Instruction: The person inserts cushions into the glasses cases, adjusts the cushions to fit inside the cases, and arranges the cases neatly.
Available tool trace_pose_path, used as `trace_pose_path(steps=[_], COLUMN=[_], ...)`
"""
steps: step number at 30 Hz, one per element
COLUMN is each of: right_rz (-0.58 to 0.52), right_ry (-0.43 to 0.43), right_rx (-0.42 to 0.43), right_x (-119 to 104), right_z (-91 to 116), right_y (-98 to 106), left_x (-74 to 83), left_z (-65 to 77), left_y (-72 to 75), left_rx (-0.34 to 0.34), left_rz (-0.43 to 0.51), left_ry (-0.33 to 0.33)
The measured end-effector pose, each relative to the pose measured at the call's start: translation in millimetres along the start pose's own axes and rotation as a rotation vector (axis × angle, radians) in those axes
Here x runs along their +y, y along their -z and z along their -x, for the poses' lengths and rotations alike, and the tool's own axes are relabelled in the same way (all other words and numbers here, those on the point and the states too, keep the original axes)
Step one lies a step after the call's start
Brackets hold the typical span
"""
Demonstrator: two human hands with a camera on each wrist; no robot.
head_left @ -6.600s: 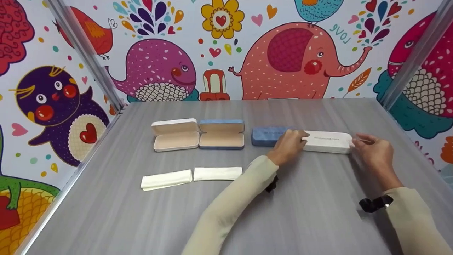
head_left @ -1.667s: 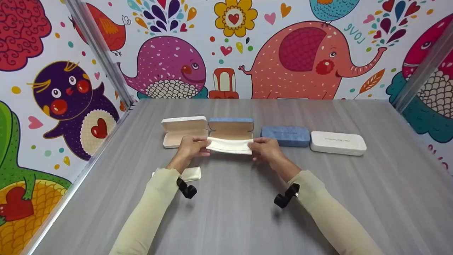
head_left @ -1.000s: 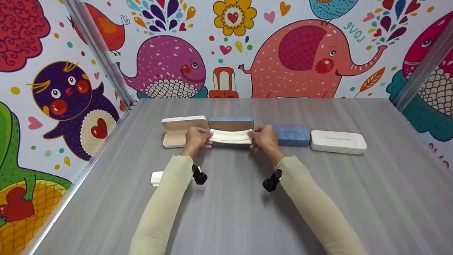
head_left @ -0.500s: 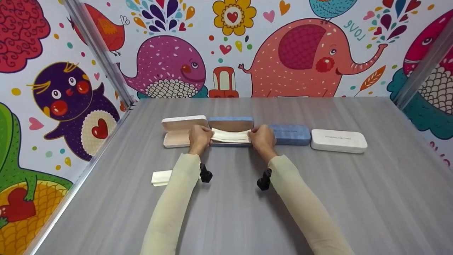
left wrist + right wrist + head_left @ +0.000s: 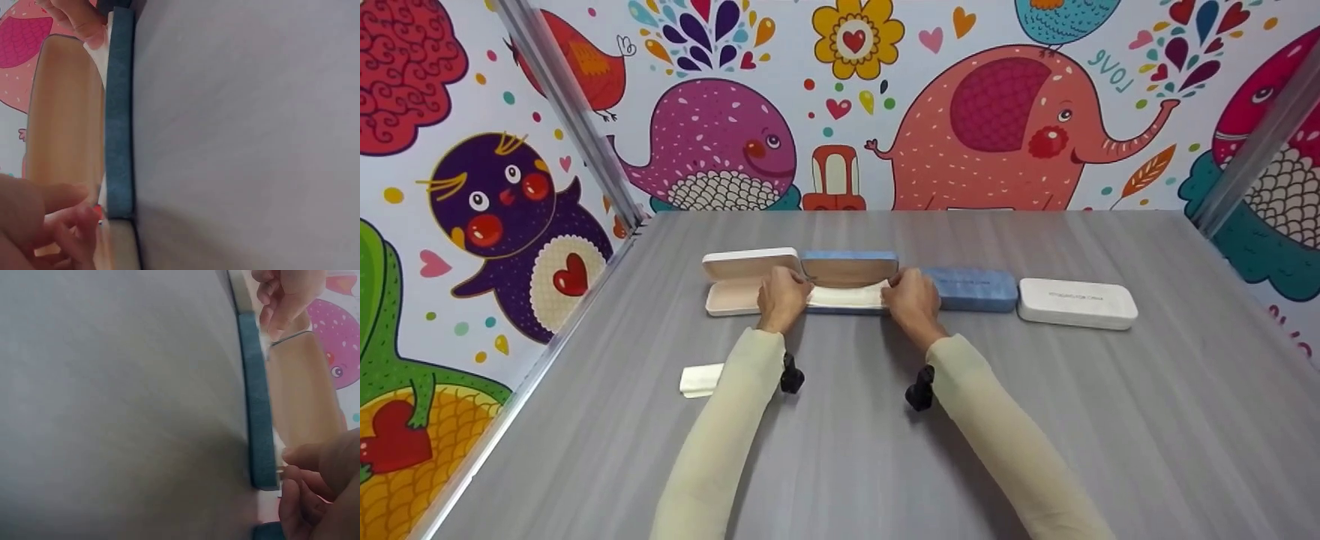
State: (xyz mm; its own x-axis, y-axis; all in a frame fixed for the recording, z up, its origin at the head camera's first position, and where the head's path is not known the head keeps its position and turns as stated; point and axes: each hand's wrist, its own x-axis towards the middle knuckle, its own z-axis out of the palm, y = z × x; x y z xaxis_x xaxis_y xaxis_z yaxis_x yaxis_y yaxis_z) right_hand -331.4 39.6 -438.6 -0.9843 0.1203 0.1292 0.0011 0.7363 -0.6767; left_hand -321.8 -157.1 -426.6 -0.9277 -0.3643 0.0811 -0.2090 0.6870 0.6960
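Observation:
In the head view a folded cream cloth (image 5: 847, 297) lies stretched within the base of the open blue glasses case (image 5: 851, 268). My left hand (image 5: 784, 301) pinches its left end and my right hand (image 5: 913, 304) its right end. The left wrist view shows the cloth's corner (image 5: 99, 56) sticking up above the case's blue front wall (image 5: 120, 124), under the right hand's fingers. In the right wrist view, the right thumb and fingers (image 5: 292, 458) are at the case's near corner. Left of it stands an open white glasses case (image 5: 733, 298), partly behind the left hand.
A closed blue glasses case (image 5: 976, 291) and a closed white one (image 5: 1078, 303) stand to the right. A second folded cloth (image 5: 701, 380) lies at front left, partly covered by the left sleeve (image 5: 727, 427). Printed panels (image 5: 915, 172) border the grey table (image 5: 840, 465).
Earlier the hands were at the closed white case and both cloths lay on the table. Since then both hands have carried one cloth forward and lowered it into the open blue case.

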Motion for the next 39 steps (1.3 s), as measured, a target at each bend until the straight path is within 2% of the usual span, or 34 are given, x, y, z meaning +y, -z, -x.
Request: trace_pose_path(steps=[5,9,14,16,20,23,26,29,34,39], right_rz=[-0.002,-0.027,-0.145,-0.212,-0.302,-0.304,-0.287,-0.276,-0.259,-0.250], right_ry=[0.015,-0.011,-0.003,0.009,0.008,-0.007,-0.013,-0.005,0.032,0.048], right_rx=[-0.008,0.029,0.069,0.037,-0.090,-0.167,-0.203,-0.213,-0.214,-0.205], right_x=[-1.3,-1.3,-2.9,-3.6,-4.6,-4.8,-4.6,-4.2,-3.2,-2.7], right_z=[-1.3,-5.5,-13.7,-17.4,-23.7,-27.4,-29.7,-31.0,-31.7,-31.9], right_y=[13.2,23.1,33.6,36.2,38.0,36.3,33.8,32.2,30.1,28.6], left_x=[3.0,1.8,3.2,5.5,9.3,10.3,11.7,13.9,18.1,19.7], left_z=[-1.8,-5.8,-11.2,-13.6,-18.5,-22.6,-25.9,-28.5,-28.4,-27.7], left_y=[15.0,23.5,29.2,30.0,30.6,30.4,29.7,27.7,25.4,23.3], left_rx=[-0.050,-0.100,-0.107,-0.107,-0.154,-0.201,-0.265,-0.284,-0.224,-0.181], left_rz=[-0.010,0.024,0.041,0.036,0.001,-0.026,-0.008,-0.011,-0.058,-0.052], left_ry=[-0.028,-0.056,-0.156,-0.228,-0.370,-0.423,-0.398,-0.366,-0.335,-0.354])
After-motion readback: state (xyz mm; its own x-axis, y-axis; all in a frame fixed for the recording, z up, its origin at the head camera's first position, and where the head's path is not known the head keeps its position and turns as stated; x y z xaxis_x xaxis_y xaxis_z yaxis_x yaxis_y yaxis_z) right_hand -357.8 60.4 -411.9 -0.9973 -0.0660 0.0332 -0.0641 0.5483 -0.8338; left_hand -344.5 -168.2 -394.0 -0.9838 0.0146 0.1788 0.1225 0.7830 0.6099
